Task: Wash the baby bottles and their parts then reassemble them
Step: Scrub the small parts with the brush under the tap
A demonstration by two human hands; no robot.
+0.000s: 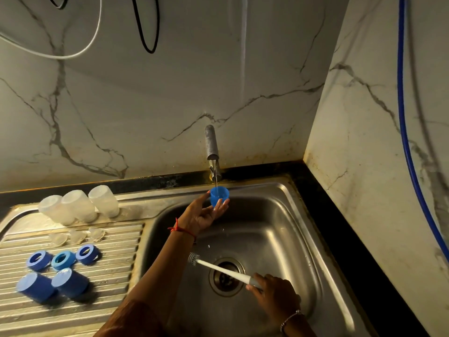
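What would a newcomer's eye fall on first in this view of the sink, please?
The bright blue cap, held in the left hand under the running tap at the back of the sink, draws the eye first. Next comes the white-handled brush that the right hand grips over the drain. On the drainboard to the left stand three clear bottles, with blue rings and two more caps in front.

blue cap (219,195), white brush (223,269), veined marble wall (145,105)

Dim, warm light falls from above, brightest on the wall (170,98) and fading toward darker corners. The steel sink (281,215) returns soft glare. Frame edges bow from wide-angle distortion. The caps (36,287) at lower left are blurred.
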